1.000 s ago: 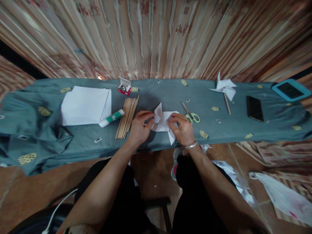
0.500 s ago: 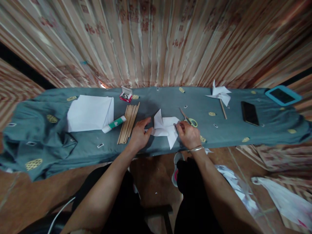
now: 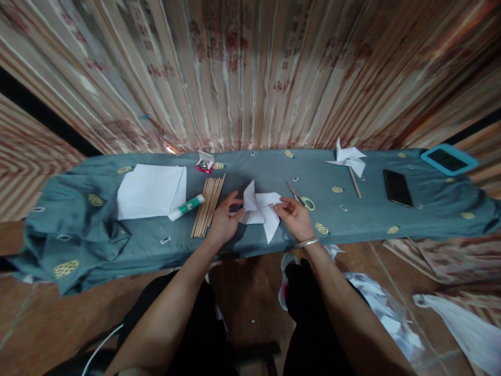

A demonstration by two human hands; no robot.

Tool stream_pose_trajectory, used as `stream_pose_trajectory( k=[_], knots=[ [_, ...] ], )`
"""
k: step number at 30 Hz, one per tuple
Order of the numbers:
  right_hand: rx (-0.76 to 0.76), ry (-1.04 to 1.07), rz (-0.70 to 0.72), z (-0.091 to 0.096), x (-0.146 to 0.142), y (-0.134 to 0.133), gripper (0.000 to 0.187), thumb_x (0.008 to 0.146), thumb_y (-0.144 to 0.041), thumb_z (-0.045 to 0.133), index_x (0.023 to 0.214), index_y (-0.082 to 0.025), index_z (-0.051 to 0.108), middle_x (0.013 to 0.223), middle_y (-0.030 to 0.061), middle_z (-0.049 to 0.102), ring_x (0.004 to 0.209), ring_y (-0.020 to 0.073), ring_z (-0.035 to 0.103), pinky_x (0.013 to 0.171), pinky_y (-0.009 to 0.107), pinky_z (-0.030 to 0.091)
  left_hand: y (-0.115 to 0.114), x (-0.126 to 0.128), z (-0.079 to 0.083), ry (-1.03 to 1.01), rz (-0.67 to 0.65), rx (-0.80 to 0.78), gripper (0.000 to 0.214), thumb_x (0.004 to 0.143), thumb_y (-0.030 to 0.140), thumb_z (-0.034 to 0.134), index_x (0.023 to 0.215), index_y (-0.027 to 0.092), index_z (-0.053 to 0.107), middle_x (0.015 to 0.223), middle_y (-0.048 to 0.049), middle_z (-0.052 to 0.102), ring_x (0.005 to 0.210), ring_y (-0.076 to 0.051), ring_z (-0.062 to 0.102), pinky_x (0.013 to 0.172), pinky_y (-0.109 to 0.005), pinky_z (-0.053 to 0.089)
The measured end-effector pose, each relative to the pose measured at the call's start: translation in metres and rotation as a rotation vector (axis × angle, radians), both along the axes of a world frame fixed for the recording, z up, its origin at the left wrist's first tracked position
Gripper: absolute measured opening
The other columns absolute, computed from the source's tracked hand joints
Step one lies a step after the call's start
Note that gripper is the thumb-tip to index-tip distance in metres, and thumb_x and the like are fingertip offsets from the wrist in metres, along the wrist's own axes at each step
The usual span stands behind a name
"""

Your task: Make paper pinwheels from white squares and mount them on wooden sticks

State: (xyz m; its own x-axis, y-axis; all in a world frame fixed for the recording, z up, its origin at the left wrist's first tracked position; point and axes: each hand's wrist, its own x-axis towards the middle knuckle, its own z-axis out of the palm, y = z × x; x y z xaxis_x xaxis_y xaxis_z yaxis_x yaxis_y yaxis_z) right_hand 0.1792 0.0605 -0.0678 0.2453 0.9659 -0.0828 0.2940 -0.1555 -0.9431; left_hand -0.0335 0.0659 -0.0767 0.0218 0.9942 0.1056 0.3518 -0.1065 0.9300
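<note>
A white folded paper piece (image 3: 260, 209) with pointed flaps lies near the front edge of the cloth-covered table (image 3: 117, 245). My left hand (image 3: 224, 220) holds its left side, fingers curled against the paper. My right hand (image 3: 294, 217), with a metal bangle at the wrist, pinches the right flap. Scissors with green handles (image 3: 302, 198) lie just beyond my right hand. A bundle of wooden sticks (image 3: 207, 204) lies just left of my left hand.
A stack of white sheets (image 3: 151, 190) and a green-white glue stick (image 3: 186, 207) lie at the left. A small red box (image 3: 204, 164) sits at the back. A finished paper pinwheel (image 3: 348, 157), a black phone (image 3: 397, 187) and a blue-framed tablet (image 3: 448, 159) lie at the right.
The camera tilted up, so the table sits lower in view. My right hand shifted on the paper's right flap and my left fingers slid along its left side; the flaps spread out.
</note>
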Motion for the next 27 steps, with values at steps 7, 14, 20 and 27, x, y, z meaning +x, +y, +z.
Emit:
stream_pose_trajectory(
  k=[7, 14, 20, 27],
  knots=[
    [-0.035, 0.157, 0.01, -0.013, -0.011, 0.003, 0.065, 0.053, -0.043, 0.082, 0.109, -0.018, 0.061, 0.082, 0.0051, 0.074, 0.077, 0.0224, 0.072, 0.074, 0.037, 0.057, 0.005, -0.002, -0.006, -0.269, 0.044, -0.073, 0.057, 0.076, 0.019, 0.068, 0.131, 0.017, 0.055, 0.115, -0.0122, 0.068, 0.108, -0.025, 0.066, 0.1, -0.046, 0.049],
    [0.011, 0.275, 0.01, -0.004, -0.022, 0.001, 0.069, 0.053, -0.038, 0.079, 0.115, -0.018, 0.058, 0.076, 0.0, 0.073, 0.072, 0.0207, 0.07, 0.07, 0.035, 0.054, 0.005, -0.003, -0.008, -0.4, 0.076, -0.125, 0.077, 0.072, 0.019, 0.072, 0.143, 0.017, 0.041, 0.131, -0.0167, 0.06, 0.117, -0.028, 0.062, 0.102, -0.048, 0.048],
    [0.079, 0.434, 0.016, 0.013, -0.024, -0.001, 0.064, 0.051, -0.033, 0.08, 0.109, -0.02, 0.058, 0.073, -0.0035, 0.072, 0.066, 0.0153, 0.066, 0.068, 0.031, 0.051, 0.008, -0.008, 0.006, -0.538, 0.022, -0.241, 0.091, 0.065, 0.026, 0.082, 0.145, 0.018, 0.039, 0.119, -0.0129, 0.069, 0.112, -0.027, 0.064, 0.098, -0.042, 0.049],
    [0.164, 0.41, 0.111, 0.024, -0.022, -0.005, 0.059, 0.059, -0.036, 0.082, 0.113, -0.024, 0.06, 0.081, -0.0009, 0.073, 0.069, 0.0171, 0.066, 0.068, 0.033, 0.052, 0.012, -0.008, 0.028, -0.629, -0.146, -0.361, 0.069, 0.05, 0.033, 0.09, 0.112, 0.014, 0.067, 0.089, -0.0057, 0.076, 0.083, -0.023, 0.069, 0.081, -0.035, 0.053]
  ],
)
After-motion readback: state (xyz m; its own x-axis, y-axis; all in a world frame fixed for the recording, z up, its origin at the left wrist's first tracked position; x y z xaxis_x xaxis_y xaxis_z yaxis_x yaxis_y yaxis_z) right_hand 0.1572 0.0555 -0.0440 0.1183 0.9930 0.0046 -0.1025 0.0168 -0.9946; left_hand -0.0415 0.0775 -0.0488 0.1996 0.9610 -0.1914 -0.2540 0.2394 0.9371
